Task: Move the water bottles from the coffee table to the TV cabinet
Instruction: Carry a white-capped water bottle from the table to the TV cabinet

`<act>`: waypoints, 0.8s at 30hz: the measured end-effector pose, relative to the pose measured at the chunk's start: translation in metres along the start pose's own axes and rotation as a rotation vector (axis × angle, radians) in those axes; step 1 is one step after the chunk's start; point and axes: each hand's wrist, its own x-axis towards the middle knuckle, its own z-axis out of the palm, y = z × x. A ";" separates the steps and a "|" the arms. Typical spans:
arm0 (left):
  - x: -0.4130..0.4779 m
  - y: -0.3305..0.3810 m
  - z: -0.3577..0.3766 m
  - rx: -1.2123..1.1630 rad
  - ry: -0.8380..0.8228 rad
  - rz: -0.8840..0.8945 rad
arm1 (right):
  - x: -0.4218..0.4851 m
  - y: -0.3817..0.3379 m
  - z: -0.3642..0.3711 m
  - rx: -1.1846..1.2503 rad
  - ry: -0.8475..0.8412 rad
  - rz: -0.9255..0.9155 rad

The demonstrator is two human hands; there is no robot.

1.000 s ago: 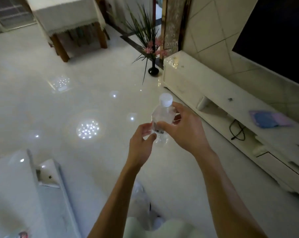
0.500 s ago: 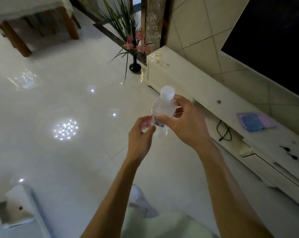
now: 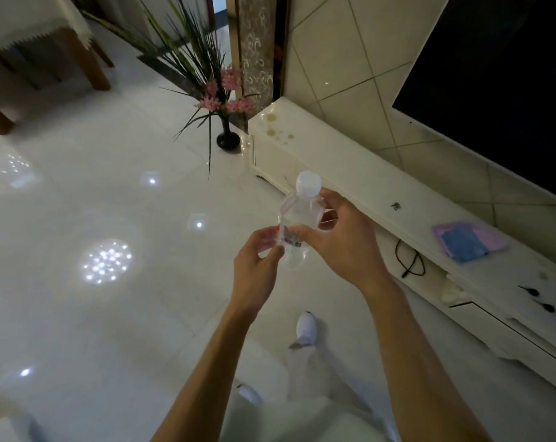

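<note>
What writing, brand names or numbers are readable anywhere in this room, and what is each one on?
None of the text here can be read.
On the clear plastic water bottle with white cap: a barcode strip on the label, its digits too small and blurred to read.
On the blue and pink cloth lying on the white TV cabinet: no lettering visible.
On the dark TV screen: nothing shown.

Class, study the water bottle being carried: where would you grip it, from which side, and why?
Grip the water bottle round its labelled middle, from the side, as the right hand does. It is upright and widest there; the white cap is narrow, likely a poorer hold.
</note>
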 end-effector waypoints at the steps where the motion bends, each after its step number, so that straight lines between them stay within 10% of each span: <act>1: 0.011 0.004 0.007 0.006 -0.002 0.009 | 0.014 0.003 -0.004 0.014 -0.004 -0.004; 24: 0.268 0.099 0.132 0.032 0.100 -0.041 | 0.302 0.041 -0.077 -0.046 -0.099 -0.076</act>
